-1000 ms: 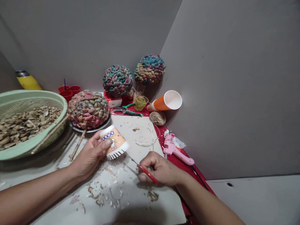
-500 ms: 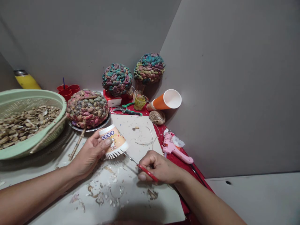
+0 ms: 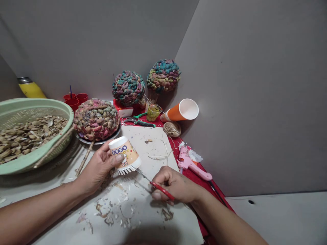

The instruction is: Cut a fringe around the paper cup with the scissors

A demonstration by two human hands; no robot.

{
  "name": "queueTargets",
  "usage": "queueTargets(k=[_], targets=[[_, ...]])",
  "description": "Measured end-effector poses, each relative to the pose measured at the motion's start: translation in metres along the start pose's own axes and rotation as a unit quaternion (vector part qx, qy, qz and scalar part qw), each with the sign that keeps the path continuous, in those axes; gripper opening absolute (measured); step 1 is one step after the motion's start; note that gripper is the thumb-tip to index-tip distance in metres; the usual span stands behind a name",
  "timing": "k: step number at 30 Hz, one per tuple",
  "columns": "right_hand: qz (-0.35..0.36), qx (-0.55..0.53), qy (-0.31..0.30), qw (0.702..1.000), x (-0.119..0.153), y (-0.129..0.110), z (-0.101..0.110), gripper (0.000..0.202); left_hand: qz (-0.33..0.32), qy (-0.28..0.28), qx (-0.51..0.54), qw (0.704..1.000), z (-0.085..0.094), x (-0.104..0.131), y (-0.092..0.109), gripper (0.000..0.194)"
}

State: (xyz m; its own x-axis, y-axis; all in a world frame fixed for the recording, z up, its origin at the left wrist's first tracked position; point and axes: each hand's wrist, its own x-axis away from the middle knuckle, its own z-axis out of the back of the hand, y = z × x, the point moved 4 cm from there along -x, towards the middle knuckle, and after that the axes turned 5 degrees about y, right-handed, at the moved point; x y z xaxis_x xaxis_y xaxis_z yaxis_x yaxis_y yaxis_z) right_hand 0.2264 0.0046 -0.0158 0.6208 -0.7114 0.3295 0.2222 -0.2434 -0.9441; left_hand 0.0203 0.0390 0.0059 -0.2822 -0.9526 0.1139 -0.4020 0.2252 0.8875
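Observation:
My left hand (image 3: 103,166) grips a paper cup (image 3: 127,152) with a rabbit print, tilted over the white board (image 3: 153,217). A row of short slits fringes the cup's lower edge. Red-handled scissors (image 3: 161,189) are in my right hand (image 3: 176,185), their blade tips at the cup's slit edge. Just behind the cup, a ball covered in pinkish and greenish shells (image 3: 97,119) rests on a metal dish, its stick (image 3: 85,158) pointing toward me.
A green basket (image 3: 55,149) of shells stands at left. Pliers (image 3: 139,121), twine (image 3: 171,129), an orange cup (image 3: 173,114) and two more shell balls (image 3: 128,87) are at the back. A pink glue gun (image 3: 195,166) lies right. Shell scraps (image 3: 109,219) litter the board.
The view has shifted slightly. My left hand still holds the cup, and the scissors' tips remain at its slit edge.

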Motion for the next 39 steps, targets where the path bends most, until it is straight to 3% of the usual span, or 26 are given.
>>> queueTargets(k=[16,28,39], targets=[[0.001,-0.071,-0.034,0.997,-0.001,0.006,0.001,0.054,-0.017,0.032,-0.021,0.999,0.002,0.003,0.007,0.055],[0.005,-0.167,-0.082,0.983,-0.006,0.010,0.000,0.052,-0.088,0.047,-0.058,0.993,-0.002,0.007,0.021,0.054],[0.010,-0.153,-0.092,0.984,-0.004,0.007,0.002,0.052,-0.099,0.065,-0.066,0.991,-0.005,0.009,0.023,0.054]])
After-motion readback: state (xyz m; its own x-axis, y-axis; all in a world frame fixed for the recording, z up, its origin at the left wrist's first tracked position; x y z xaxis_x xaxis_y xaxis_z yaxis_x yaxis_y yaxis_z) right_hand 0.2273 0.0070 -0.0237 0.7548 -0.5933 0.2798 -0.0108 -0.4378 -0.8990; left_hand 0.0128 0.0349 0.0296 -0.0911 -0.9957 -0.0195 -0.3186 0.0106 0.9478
